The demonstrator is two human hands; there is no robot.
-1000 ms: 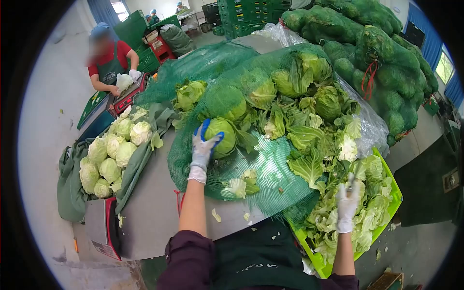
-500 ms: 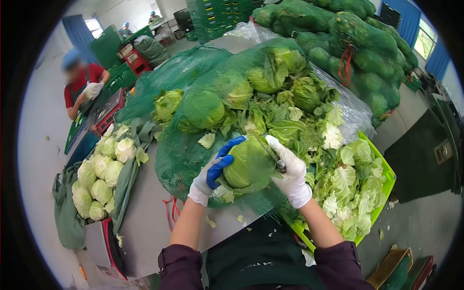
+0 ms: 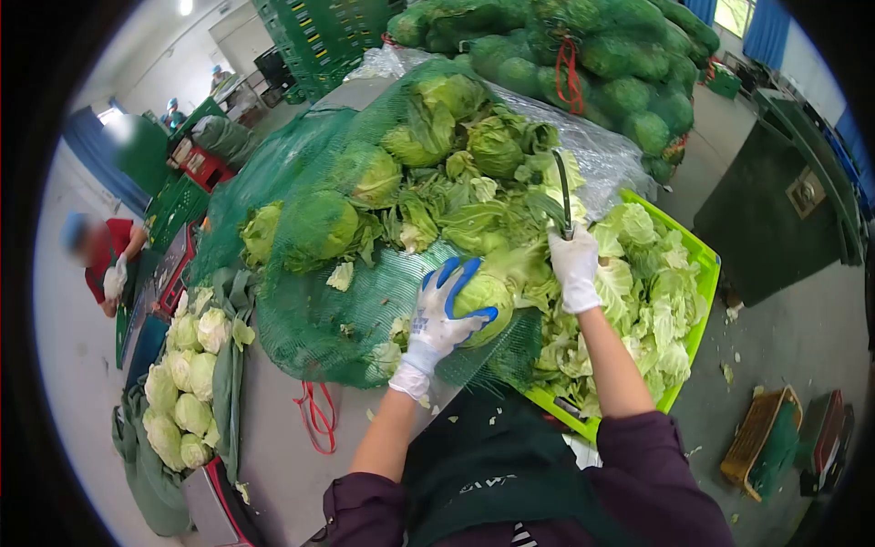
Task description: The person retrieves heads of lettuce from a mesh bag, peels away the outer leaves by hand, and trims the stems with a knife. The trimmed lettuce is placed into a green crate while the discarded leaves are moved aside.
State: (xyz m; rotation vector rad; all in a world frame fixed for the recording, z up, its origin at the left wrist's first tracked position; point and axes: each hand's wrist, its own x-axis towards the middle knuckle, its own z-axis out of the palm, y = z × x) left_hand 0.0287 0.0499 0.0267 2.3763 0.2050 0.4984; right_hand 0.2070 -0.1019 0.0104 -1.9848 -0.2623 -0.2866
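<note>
My left hand [image 3: 442, 324], in a white glove with blue-coated fingers, grips a green cabbage [image 3: 483, 296] from its left side. Loosened outer leaves spread from the cabbage's right side. In my white-gloved right hand [image 3: 575, 266] is a thin curved knife [image 3: 563, 187], its blade pointing up and away from the cabbage. Beneath the cabbage lies a green mesh sack [image 3: 310, 314]. More whole cabbages [image 3: 330, 223] and loose leaves sit in and on the sack just beyond my hands.
A lime-green crate [image 3: 697, 314] full of stripped leaves stands at right. Trimmed cabbages [image 3: 191, 374] fill a cloth-lined holder at left, near a scale [image 3: 214, 506]. Stuffed mesh sacks [image 3: 602, 68] are piled behind. A dark bin [image 3: 766, 210] stands far right; a co-worker [image 3: 114, 260] far left.
My right hand has moved right and up, away from the cabbage, with the knife swung upward. Outer leaves now splay off the cabbage. My left hand has shifted over it, and the view has turned right.
</note>
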